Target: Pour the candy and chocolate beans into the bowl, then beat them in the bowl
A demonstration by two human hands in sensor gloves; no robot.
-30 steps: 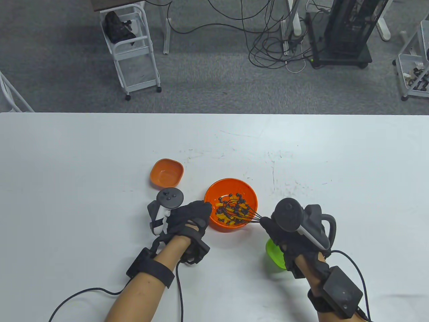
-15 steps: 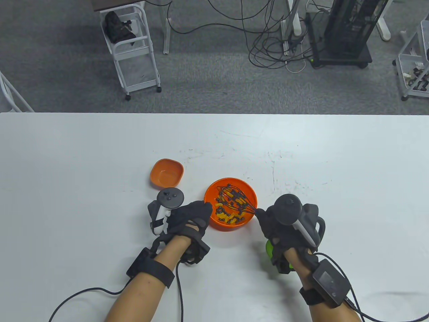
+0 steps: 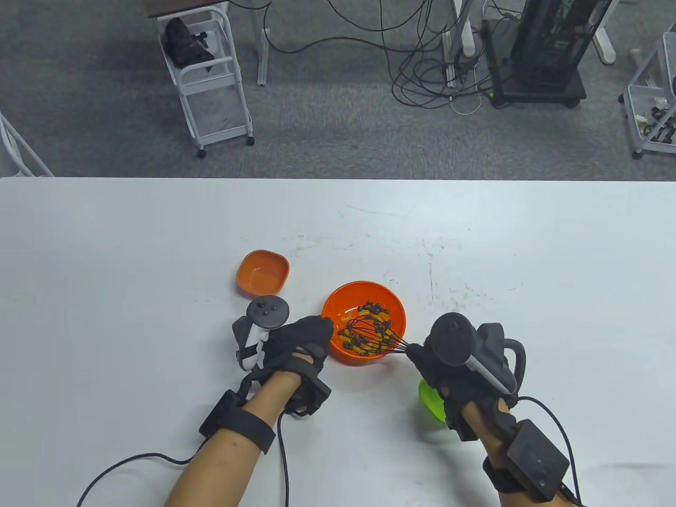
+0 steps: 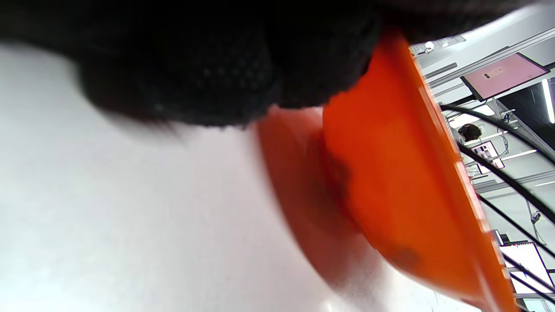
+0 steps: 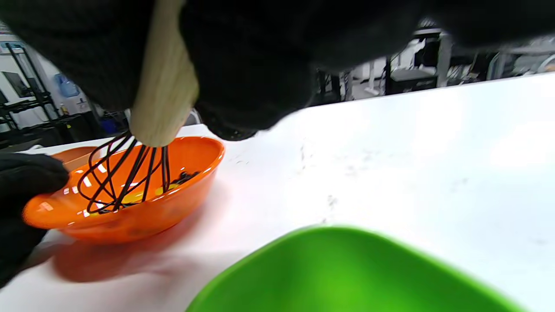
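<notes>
Green dish (image 3: 432,400) under right hand (image 3: 449,364), small orange dish (image 3: 262,271)

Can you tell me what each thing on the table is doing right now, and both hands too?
Round orange bowl: upright, holding dark beans and yellow candy.
Whisk: wires down inside the bowl.
Right hand: gripping the whisk's wooden handle.
Left hand: holding the bowl's rim.
Small orange dish: upright, empty.
Green dish: upright, partly hidden under the right hand.

Green dish (image 3: 430,400) mostly hidden under right hand (image 3: 449,364); whisk handle (image 5: 162,93) covered.
</notes>
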